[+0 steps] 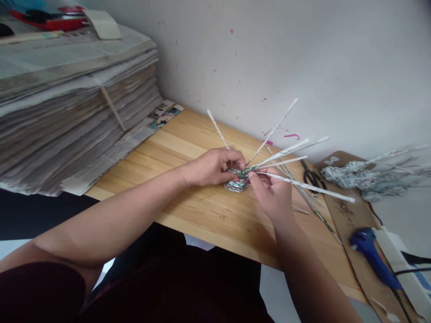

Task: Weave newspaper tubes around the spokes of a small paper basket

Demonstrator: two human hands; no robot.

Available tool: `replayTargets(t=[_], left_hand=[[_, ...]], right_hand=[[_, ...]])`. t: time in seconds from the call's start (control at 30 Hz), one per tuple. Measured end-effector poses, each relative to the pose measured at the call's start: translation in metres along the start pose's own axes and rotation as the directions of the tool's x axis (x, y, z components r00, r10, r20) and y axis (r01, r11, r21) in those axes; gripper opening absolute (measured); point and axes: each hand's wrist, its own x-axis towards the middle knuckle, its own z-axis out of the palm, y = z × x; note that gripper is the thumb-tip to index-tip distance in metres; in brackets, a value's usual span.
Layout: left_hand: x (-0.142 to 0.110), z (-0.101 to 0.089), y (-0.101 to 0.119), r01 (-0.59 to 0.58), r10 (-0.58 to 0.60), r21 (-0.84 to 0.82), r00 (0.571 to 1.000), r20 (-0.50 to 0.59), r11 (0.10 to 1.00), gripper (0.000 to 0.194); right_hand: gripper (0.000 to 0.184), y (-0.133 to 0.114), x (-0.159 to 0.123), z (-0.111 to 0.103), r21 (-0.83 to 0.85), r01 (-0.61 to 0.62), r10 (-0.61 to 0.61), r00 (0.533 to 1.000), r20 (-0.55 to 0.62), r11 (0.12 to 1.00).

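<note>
A small woven basket of rolled newspaper [235, 185] rests on the wooden table, with several long paper sticks [276, 133] fanning out from its top. My left hand [220, 165] is curled around the basket's left side and rim, fingers over the top and thumb in front. On the right, my right hand [272, 188] pinches a paper stick [313, 187] close to the rim, its thumb on top; that stick points out to the right. The fingers of my right hand are partly hidden behind the sticks.
A tall stack of newspapers [84, 94] stands at left. Loose paper sticks [316, 211] and black scissors [313, 175] lie right of my hands. Farther right, a blue glue gun [377, 260] and another woven paper piece [353, 175] lie on cardboard [346, 220]. A wall [269, 58] rises behind.
</note>
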Motion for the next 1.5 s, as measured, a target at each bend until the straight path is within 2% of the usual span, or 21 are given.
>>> replayTargets(t=[0.1, 0.23, 0.37, 0.5, 0.6, 0.7, 0.9, 1.17, 1.5], left_hand=[[0.0, -0.002, 0.001, -0.007, 0.007, 0.043, 1.0, -0.001, 0.999, 0.016], [0.0, -0.003, 0.004, 0.003, -0.003, 0.049, 1.0, 0.001, 0.999, 0.013], [0.0, -0.003, 0.005, 0.027, -0.027, 0.011, 1.0, -0.015, 1.0, 0.015], [0.0, -0.001, 0.004, 0.032, -0.032, 0.016, 0.999, -0.004, 0.999, 0.019], [0.0, 0.0, 0.004, 0.013, -0.013, 0.082, 1.0, -0.007, 0.997, 0.017], [0.0, 0.0, 0.004, -0.014, 0.016, 0.155, 1.0, -0.006, 0.988, 0.016], [0.0, -0.002, 0.003, -0.058, 0.056, 0.196, 0.998, 0.016, 0.979, 0.013], [-0.001, -0.001, 0.006, -0.048, 0.049, 0.226, 0.999, 0.0, 0.973, 0.012], [-0.001, -0.003, 0.009, -0.046, 0.046, 0.208, 0.999, 0.005, 0.977, 0.009]], right_hand=[[0.016, -0.003, -0.001, 0.001, -0.062, -0.011, 0.012, 1.0, 0.015, 0.998], [0.019, -0.007, 0.0, 0.003, -0.093, -0.096, 0.096, 0.995, -0.009, 0.991], [0.019, -0.011, 0.003, 0.003, -0.116, -0.075, 0.072, 0.997, -0.032, 0.99], [0.018, -0.009, 0.006, 0.005, -0.037, -0.12, 0.12, 0.993, -0.001, 0.992], [0.019, -0.003, 0.008, 0.007, 0.075, -0.21, 0.211, 0.978, 0.0, 0.975], [0.018, 0.001, 0.009, 0.01, 0.197, -0.25, 0.251, 0.968, 0.018, 0.948], [0.012, 0.007, 0.01, 0.013, 0.263, -0.215, 0.223, 0.975, -0.001, 0.94], [0.019, 0.011, 0.005, 0.015, 0.177, -0.171, 0.18, 0.983, -0.036, 0.969], [0.014, 0.009, 0.004, 0.018, 0.191, -0.109, 0.12, 0.992, -0.046, 0.976]])
